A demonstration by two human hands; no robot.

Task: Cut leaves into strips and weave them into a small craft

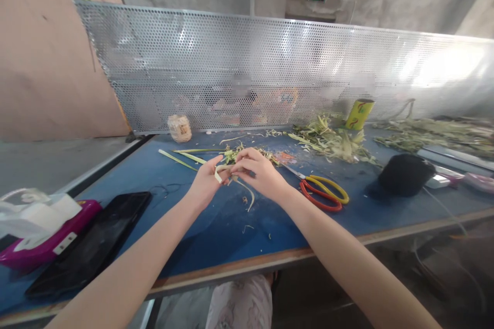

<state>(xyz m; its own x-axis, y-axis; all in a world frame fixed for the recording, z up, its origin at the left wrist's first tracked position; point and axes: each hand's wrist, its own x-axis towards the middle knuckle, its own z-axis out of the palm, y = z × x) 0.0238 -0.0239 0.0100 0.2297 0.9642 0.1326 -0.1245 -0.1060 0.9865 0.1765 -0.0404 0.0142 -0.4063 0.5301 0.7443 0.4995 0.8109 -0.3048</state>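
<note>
My left hand [206, 181] is closed on a pale, flat plant strip [218, 174] that loops over its fingers. Against it, my right hand [259, 170] pinches at the same strip, its fingertips partly covering the left ones. A thin curled strip [250, 196] hangs down below the hands. Behind them lies a heap of green and yellow plant scraps [231, 154]. Several long green stalks [181, 157] rest on the blue table to the left. Scissors [322, 191] with red and yellow handles lie right of my right hand.
A black spool [403, 175] stands at right. Behind are dry leaf piles [328, 139], a yellow-green can [359, 114] and a wrapped pale roll [179, 128]. A perforated metal screen [216, 67] closes the table's back. A black tablet [92, 239] and magenta tissue box [50, 247] lie left.
</note>
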